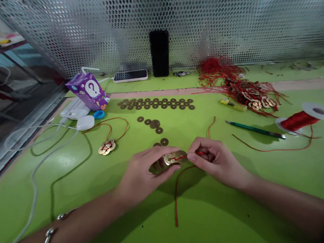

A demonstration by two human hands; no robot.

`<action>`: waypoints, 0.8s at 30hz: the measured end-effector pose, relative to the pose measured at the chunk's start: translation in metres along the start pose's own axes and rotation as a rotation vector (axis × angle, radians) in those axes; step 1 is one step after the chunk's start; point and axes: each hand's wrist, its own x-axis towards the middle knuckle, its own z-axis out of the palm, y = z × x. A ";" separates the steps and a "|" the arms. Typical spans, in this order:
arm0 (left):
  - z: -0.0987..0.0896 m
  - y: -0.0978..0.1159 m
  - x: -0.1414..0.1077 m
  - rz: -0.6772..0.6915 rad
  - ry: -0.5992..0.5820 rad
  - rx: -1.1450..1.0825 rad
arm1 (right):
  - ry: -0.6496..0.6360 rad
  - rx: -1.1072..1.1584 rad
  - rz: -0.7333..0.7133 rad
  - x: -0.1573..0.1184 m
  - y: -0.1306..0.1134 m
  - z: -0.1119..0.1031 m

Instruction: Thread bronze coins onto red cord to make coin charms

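Brass coins: I see my left hand [141,173] pinching a small cluster of brass coins [175,157] between thumb and fingertips, just above the green table [227,222], near the centre of the view.
Right hand: my right hand [217,160] is closed around a red cord [177,189] at 3 o'clock of the cluster; the cord crosses the coins and hangs toward 6 o'clock onto the table.
Writing: a purple carton [88,90] at 10 o'clock shows a white question mark; I read no other text on it.
Finished piece: a tied coin charm [107,147] with a red loop lies at 9 o'clock of my left hand, well apart.
Loose stock: rows of loose coins [156,103] lie at 12 o'clock, with a few singles nearer my hands.
Right side: a green pen-like tool [254,130], a red thread spool [303,118] and a tangle of red strands [236,86] sit at 1 to 2 o'clock.
Back edge: a perforated metal screen [213,25] closes the far side; a black phone [159,53] leans on it, another phone [130,75] lies flat beside.
Open room: bare green surface spreads at 5 and 7 o'clock; grey cables [36,172] run along the left edge.
Hard to tell: the coin markings are too small to read, and my right fingertips hide how the cord is gripped.
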 end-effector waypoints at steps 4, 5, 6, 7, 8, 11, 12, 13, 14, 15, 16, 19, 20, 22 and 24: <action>0.000 0.001 0.001 -0.020 -0.001 -0.020 | 0.001 -0.004 -0.006 0.000 0.001 -0.001; 0.000 0.001 0.001 -0.022 -0.002 -0.019 | 0.005 -0.006 -0.012 0.000 0.002 -0.001; 0.000 0.001 0.001 -0.020 0.004 -0.020 | 0.009 -0.010 -0.018 -0.001 0.003 -0.002; 0.000 0.001 0.001 -0.015 0.013 -0.024 | 0.013 -0.018 -0.022 -0.001 0.004 -0.002; 0.000 0.001 0.001 -0.012 0.023 -0.031 | 0.018 -0.030 -0.027 -0.002 0.004 -0.001; 0.000 0.000 0.001 -0.021 0.043 -0.038 | 0.019 -0.082 -0.060 -0.004 0.007 -0.001; 0.000 0.000 0.001 -0.024 0.049 -0.028 | 0.019 -0.107 -0.081 -0.005 0.007 -0.001; 0.000 0.000 0.001 -0.022 0.050 -0.016 | 0.018 -0.141 -0.107 -0.005 0.008 -0.001; 0.000 0.000 0.000 -0.017 0.052 -0.005 | 0.019 -0.184 -0.136 -0.005 0.008 -0.001; 0.000 0.000 0.000 -0.009 0.052 0.004 | 0.025 -0.233 -0.163 -0.006 0.009 -0.001; -0.001 0.000 0.000 -0.001 0.049 0.010 | 0.036 -0.279 -0.187 -0.005 0.009 -0.001; -0.001 -0.001 -0.001 0.023 0.038 0.033 | 0.068 -0.342 -0.217 -0.004 0.010 -0.002; -0.001 -0.001 -0.001 0.031 0.043 0.044 | 0.073 -0.336 -0.220 -0.004 0.010 -0.002; -0.001 -0.002 -0.001 0.048 0.059 0.067 | 0.063 -0.319 -0.223 -0.004 0.010 -0.003; -0.001 -0.003 -0.001 0.058 0.076 0.089 | 0.053 -0.308 -0.232 -0.003 0.009 -0.004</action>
